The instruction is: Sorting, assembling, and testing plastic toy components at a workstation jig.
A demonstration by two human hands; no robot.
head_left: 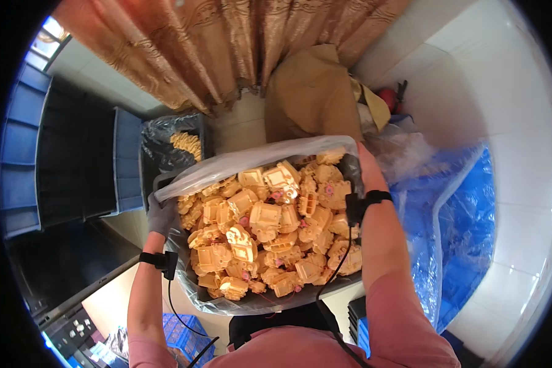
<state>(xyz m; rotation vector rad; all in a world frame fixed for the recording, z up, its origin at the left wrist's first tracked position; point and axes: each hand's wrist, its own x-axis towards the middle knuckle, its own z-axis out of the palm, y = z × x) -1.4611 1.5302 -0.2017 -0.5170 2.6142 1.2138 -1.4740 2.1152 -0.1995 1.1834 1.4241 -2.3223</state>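
Evidently the filling is well advanced: a dark grey bin, set in the centre of the frame, is heaped nearly to its rim with yellow-orange moulded housings, blocky pieces lying at all angles, some with their open sides up. Small pink bits show among them. A translucent plastic liner drapes over the bin's edge and is not folded across the load, so the closing-over, if any is meant, looks undone.

The left hand, in a grey glove, is at the bin's upper-left corner, its fingers apparently curled around the rim and the liner there. The right hand is against the upper-right corner; its fingers are largely hidden behind the edge (I cannot tell whether they are pinching or spread).

Beyond the left hand, toward the upper left, a black-lined bin has a modest pile of yellow pieces at one side, too small to identify surely. At the right of the frame, a blue container is covered with clear film. Blue crates stand at the far left, and a blue lattice crate sits at the lower left, its contents unclear.
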